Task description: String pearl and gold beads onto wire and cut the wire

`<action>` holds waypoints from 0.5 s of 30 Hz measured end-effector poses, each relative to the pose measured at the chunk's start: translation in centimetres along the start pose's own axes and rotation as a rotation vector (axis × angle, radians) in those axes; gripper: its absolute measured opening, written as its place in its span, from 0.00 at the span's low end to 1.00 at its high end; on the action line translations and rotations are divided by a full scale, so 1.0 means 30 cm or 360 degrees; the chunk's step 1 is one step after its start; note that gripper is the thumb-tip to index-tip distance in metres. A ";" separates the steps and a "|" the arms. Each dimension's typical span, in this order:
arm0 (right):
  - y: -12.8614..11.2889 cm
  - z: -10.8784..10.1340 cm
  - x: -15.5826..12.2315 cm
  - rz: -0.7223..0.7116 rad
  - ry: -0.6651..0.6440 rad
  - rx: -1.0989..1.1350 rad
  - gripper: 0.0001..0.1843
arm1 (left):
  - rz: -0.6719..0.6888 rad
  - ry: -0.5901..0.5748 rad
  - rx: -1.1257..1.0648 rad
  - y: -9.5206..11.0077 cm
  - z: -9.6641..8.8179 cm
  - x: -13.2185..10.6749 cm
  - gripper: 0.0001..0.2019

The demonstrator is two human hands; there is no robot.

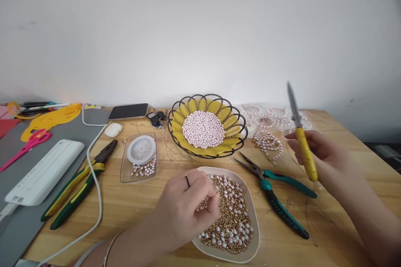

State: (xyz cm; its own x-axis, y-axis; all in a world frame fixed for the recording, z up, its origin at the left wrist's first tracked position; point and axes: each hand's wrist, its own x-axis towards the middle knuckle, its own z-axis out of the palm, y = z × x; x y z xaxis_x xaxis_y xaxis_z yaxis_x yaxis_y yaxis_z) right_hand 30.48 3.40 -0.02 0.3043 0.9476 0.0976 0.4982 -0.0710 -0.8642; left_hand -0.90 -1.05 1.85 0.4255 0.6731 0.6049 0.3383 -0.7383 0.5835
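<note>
Yellow tool [300, 131]: in R hand [327, 156], up over counter [122, 204], R of basket [233, 127]; blurred, so exact type unclear.
Tool axis: near upright in view, top leaning slightly L; grey tip points up & away, butt end down twd teal pliers [265, 184].
R grip: hand grasps the yellow handle; prob. held there to keep fingers off the blade-like tip.
L hand [189, 204]: fingers curled, thumb & forefinger pinched tog. over tray [255, 229]; can't tell if anything's in them.
Tray: partly under L hand, w/ gold & white beads [238, 200]; prob. set close for a short reach.
Basket: behind tray, pale beads [203, 129] heaped mid-bottom; sloped wall prob. stops them rolling off.
Teal pliers: just R of tray, jaws pointing away & L, handles twd person; prob. laid so for easy R pick-up.
</note>
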 end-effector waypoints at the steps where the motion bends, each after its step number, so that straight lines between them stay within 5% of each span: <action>1: 0.011 -0.003 0.006 0.0003 0.0010 -0.0143 0.30 | 0.0016 -0.0014 0.0019 0.002 -0.001 0.001 0.13; 8: 0.046 0.006 0.038 0.0040 0.0006 -0.0715 0.31 | 0.0054 -0.0036 0.0095 0.020 -0.009 0.007 0.14; 15: 0.062 0.001 0.044 0.0032 0.0010 -0.0211 0.27 | 0.0013 -0.0025 -0.0004 0.026 -0.015 0.010 0.12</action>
State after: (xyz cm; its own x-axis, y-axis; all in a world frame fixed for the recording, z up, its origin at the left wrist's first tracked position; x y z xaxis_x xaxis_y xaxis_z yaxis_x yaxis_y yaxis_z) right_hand 31.77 4.54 -1.50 0.3199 0.9437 0.0844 0.5946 -0.1306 -0.7933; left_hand -0.89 -1.41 2.75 0.4416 0.6661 0.6011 0.3327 -0.7437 0.5798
